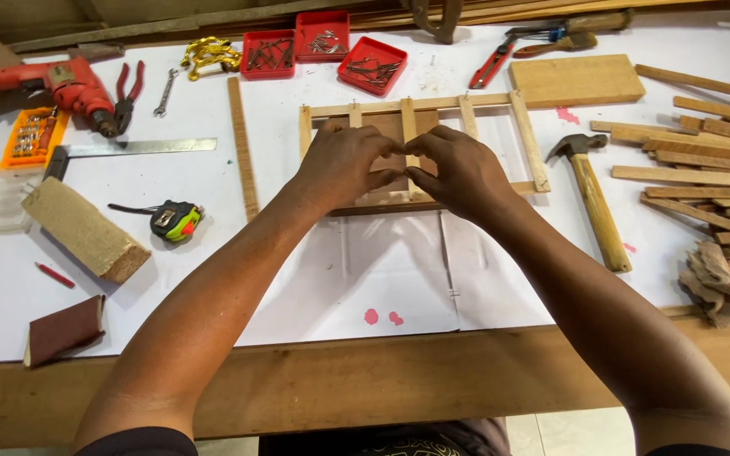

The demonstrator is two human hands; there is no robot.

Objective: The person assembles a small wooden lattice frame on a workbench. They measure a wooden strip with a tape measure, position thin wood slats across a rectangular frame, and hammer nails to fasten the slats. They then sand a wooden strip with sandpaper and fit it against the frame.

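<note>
A white-covered workbench crowded with tools: a red drill and an orange case of bits at the far left, red pliers and a wrench beside them, a steel square, a tape measure and a sanding block. Three red trays of nails line the back edge. A hammer lies near a pile of wood strips at right.
</note>
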